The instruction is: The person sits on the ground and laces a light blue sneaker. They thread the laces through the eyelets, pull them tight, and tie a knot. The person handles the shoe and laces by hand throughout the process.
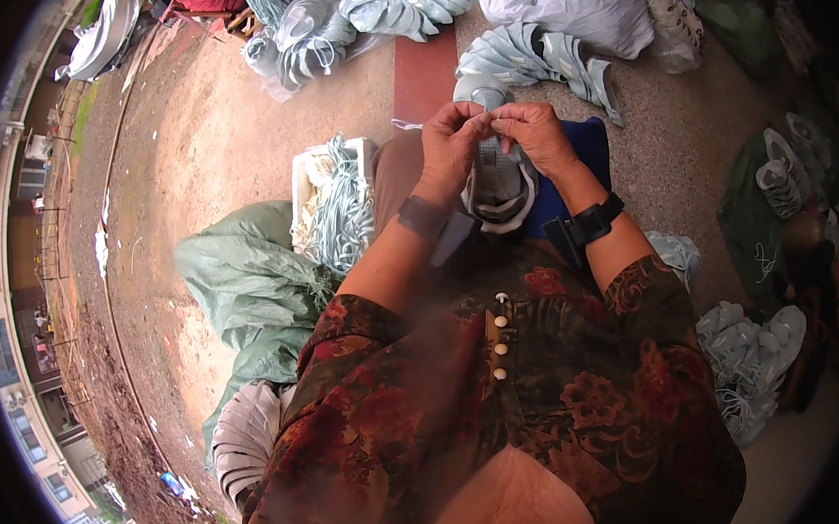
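Observation:
A pale grey-green sports shoe [499, 182] lies in front of me, its toe pointing away and its opening toward my body. Above its lacing area my left hand [449, 147] and my right hand [537, 139] meet, fingertips pinched close together. A thin pale shoelace [405, 124] sticks out to the left of my left hand. Both hands appear closed on the lace, though the piece between the fingertips is very small. Beneath the shoe a dark blue cloth [588, 151] covers my right leg.
A white box [369, 159] of pale laces stands left of my leg, beside a green sack [256, 262]. Rows of pale shoes [522, 52] and a white plastic bag [567, 8] lie ahead. More shoes [752, 352] are at my right, with grey ones [248, 436] at my left.

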{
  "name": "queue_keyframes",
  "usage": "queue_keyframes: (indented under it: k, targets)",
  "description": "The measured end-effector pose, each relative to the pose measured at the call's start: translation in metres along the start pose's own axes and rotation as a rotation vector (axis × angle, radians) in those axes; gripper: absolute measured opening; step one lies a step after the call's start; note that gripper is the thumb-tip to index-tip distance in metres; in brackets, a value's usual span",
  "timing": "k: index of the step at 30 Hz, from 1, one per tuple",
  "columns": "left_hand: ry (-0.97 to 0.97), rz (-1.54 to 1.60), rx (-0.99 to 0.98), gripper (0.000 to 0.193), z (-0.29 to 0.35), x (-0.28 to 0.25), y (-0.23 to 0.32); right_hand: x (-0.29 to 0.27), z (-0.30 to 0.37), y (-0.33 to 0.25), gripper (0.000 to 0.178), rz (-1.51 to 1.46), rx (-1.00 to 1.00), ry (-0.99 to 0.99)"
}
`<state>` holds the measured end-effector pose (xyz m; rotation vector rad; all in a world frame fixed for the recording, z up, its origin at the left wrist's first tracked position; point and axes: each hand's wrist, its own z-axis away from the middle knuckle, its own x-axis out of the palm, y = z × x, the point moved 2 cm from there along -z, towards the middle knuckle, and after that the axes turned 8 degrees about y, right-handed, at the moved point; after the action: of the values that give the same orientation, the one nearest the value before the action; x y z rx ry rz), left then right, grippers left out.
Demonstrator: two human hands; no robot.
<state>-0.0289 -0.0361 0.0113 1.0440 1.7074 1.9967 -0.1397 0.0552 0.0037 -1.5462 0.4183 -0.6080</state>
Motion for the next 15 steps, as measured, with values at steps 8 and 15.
queue_keyframes:
  k: [8,15]
  targets:
    - [-0.164,0.117,-0.153,0.008,0.007,-0.006,0.01,0.001,0.004,-0.006,0.011,0.15,0.09,-0.143]
    - [-0.117,-0.113,-0.116,0.01,0.008,-0.027,-0.005,0.001,0.007,-0.001,0.015,0.271,0.023,-0.207]
